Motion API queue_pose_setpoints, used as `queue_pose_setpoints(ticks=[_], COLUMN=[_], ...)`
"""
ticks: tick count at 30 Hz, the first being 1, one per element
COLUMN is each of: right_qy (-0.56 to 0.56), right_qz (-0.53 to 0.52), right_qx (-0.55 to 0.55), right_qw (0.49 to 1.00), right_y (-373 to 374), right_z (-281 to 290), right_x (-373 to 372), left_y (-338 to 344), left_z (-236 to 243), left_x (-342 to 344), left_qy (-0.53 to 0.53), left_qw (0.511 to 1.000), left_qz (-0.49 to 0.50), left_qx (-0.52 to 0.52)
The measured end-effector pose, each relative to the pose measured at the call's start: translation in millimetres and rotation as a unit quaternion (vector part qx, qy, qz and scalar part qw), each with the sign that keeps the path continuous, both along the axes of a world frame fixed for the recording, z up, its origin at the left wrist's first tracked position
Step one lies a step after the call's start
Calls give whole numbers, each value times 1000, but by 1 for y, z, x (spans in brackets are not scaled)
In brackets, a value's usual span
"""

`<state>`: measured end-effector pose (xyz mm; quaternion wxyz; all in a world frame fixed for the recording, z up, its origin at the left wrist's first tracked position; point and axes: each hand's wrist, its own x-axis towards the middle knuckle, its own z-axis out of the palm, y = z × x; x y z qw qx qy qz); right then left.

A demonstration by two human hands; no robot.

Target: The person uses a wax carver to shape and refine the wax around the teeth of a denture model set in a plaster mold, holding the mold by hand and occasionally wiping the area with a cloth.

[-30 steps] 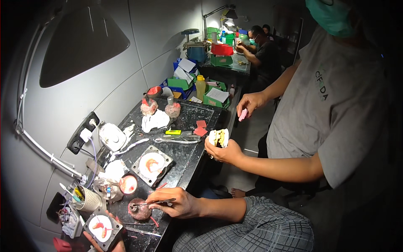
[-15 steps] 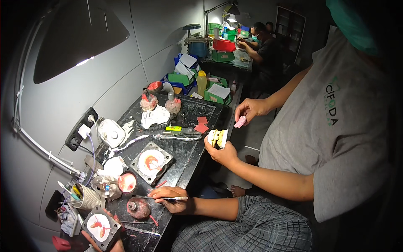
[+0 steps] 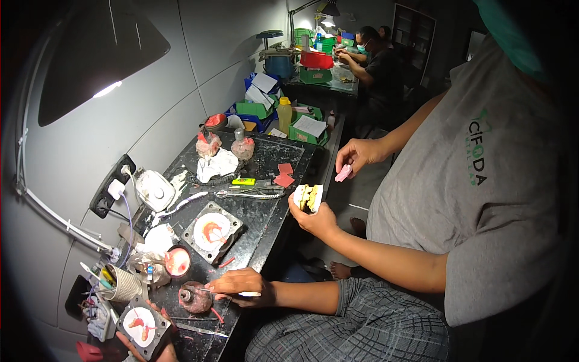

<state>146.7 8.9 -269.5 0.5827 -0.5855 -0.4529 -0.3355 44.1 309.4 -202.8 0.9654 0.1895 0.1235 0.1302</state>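
Note:
My left hand (image 3: 164, 349) grips a square metal flask half (image 3: 160, 339) from below, at the table's lower left edge. White plaster (image 3: 128, 324) fills it, with red wax shapes (image 3: 140, 329) on top. In my right hand (image 3: 241, 285) is a wax knife (image 3: 249, 294) with a pale handle, its thin metal end pointing left. That end is close to the top of a wax-stained spirit burner (image 3: 195, 297); I cannot make out a flame. A red wax stick (image 3: 217, 314) lies beside the burner. Just beyond sits another flask half (image 3: 236, 212) holding plaster and red wax.
To the right stands a person in a grey shirt, holding a dental cast (image 3: 308, 198) and a pink piece (image 3: 344, 173). A bowl of melted wax (image 3: 178, 261), pliers (image 3: 253, 193), red wax sheets (image 3: 284, 179) and a tool cup (image 3: 126, 285) occupy the dark table (image 3: 271, 158).
My right hand has shifted slightly left with the wax knife, whose metal end now sits closer to the burner top. The view has moved a little. The standing person's pink piece is tilted differently.

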Motion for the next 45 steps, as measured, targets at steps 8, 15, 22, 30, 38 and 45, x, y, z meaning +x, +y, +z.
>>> queue_pose_setpoints(ticks=[8,15,22,30,38,45], right_qy=[0,-11,-12,-26,-23,-17], right_qz=[4,4,-1,-8,-16,-5], right_qx=[-10,-3,-6,14,1,-9], right_qw=[1000,1000,1000,1000,1000,1000], right_y=[0,2,0,5,3,0], right_z=[-4,-8,-2,-8,-6,-6], right_x=[0,1,-1,2,0,1], left_y=[9,22,13,16,13,15], left_z=[-5,-22,-21,-22,-21,-23], left_x=[2,3,3,3,2,2], left_qy=[-1,-104,-143,-131,-136,-140], left_qw=[1000,989,982,984,982,980], left_qz=[-16,-102,-109,-89,-106,-117], left_qx=[-12,-35,-49,-83,-76,-81])
